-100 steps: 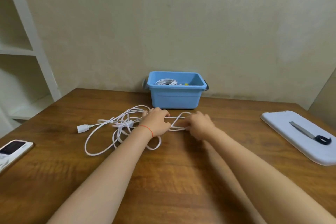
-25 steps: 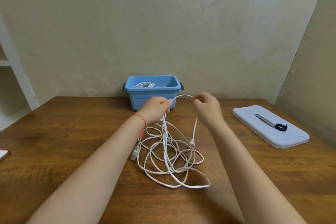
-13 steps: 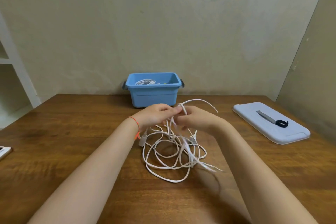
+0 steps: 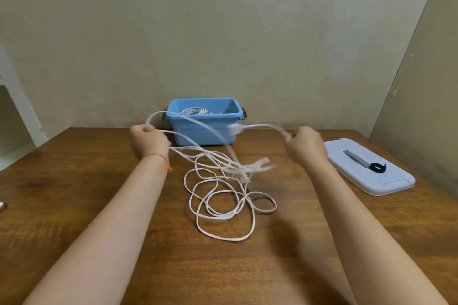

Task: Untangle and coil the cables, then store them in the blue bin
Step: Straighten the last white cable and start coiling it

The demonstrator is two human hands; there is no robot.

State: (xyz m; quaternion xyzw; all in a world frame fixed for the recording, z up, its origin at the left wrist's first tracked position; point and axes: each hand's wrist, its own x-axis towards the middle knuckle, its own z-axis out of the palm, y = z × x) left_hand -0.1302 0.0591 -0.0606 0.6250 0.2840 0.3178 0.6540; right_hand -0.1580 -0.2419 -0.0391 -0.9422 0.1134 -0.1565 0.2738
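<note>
Sitting at the back edge of the brown wooden table [image 4: 74, 205], close against the beige wall, the blue rectangular plastic bin [image 4: 205, 131] with dark side handles holds a neat coil of white cable [image 4: 194, 111] on its left half, and a small yellowish item beside that coil is too small to identify. In front of the bin, the long white tangled cable [image 4: 223, 200] lies in loose overlapping loops on the tabletop, with several strands rising from the heap toward both hands. The left hand [image 4: 148, 140], with a thin red string around its wrist, is raised above the table and curls its fingers around a strand that arcs up and over past the bin's left handle. The right hand [image 4: 306, 146] is also lifted and pinches another stretch of the same cable near its end, so that the white plug [image 4: 234, 129] sticks out leftward in front of the bin's right corner; the middle strands are blurred. Off to the right, a pale lavender rounded rectangular lid or tray [image 4: 386, 181] rests flat on the table and carries a grey strap with a black rolled end [image 4: 366, 163]. A white shelf unit [image 4: 17, 106] stands at the far left.
</note>
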